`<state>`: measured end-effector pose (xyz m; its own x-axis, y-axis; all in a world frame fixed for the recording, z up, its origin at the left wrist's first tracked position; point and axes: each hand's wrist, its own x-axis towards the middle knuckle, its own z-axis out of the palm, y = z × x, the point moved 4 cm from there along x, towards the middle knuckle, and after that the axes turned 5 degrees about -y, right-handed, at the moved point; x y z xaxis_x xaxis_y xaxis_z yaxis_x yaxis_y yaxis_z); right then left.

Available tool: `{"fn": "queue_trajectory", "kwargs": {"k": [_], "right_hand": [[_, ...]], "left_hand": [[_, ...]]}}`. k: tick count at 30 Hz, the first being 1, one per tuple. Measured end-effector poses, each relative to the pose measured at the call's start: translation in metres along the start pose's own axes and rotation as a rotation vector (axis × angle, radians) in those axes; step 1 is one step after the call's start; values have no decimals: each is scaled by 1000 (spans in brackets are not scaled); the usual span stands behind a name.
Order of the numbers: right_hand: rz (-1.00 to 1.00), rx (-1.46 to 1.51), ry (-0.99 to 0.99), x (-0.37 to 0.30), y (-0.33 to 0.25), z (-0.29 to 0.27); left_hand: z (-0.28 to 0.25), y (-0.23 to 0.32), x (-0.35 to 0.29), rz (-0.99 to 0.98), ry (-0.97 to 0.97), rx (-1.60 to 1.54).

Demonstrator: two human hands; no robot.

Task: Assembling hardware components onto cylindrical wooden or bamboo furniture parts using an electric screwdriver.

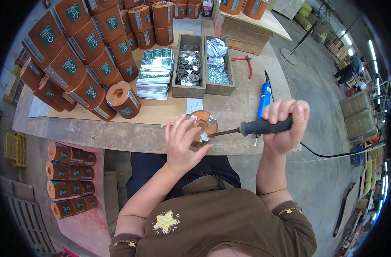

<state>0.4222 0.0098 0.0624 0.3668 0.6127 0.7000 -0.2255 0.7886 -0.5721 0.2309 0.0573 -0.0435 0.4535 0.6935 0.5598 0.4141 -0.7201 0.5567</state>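
Note:
A brown cylinder (210, 118) stands at the table's front edge with its end face up, a hole in its middle and small metal plates on that face. My left hand (181, 145) steadies it, fingers over the near left of the top and thumb at its near side. My right hand (286, 124) is closed round the dark handle of a screwdriver (254, 127), held nearly level. The shaft runs left to a metal plate (204, 136) on the near part of the top. Whether the tip touches the plate I cannot tell.
Beyond the cylinder, a wooden box of metal plates (174, 88) adjoins another box (221, 88) with screws. Red-handled pliers (250, 67) and a blue electric screwdriver (265, 99) with a cable lie to the right. Printed cards (154, 81) and stacked brown cylinders (77, 47) fill the left.

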Motion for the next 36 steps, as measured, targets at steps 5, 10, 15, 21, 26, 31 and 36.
{"fn": "queue_trajectory", "kwargs": {"k": [5,10,15,21,26,31,36], "right_hand": [[39,-30,-86,0,14,11],[26,-59,-70,2,13,8],[-13,-93,-49,5,5,-3],[-38,-102,-19,5,-3,-10],[-82,-136,84,7,-8,-25],[-115,-255,265,13,-13,-53],[-129,-256,293,13,-16,-63]], "left_hand": [[10,-4,-1,-5,11,-148],[7,-3,2,39,-6,-151],[4,-2,4,93,-70,-201],[-1,3,6,116,-123,-154],[-1,5,6,69,-95,-145],[1,-1,7,45,-103,-179],[-1,-5,9,-40,-197,-239]]}}
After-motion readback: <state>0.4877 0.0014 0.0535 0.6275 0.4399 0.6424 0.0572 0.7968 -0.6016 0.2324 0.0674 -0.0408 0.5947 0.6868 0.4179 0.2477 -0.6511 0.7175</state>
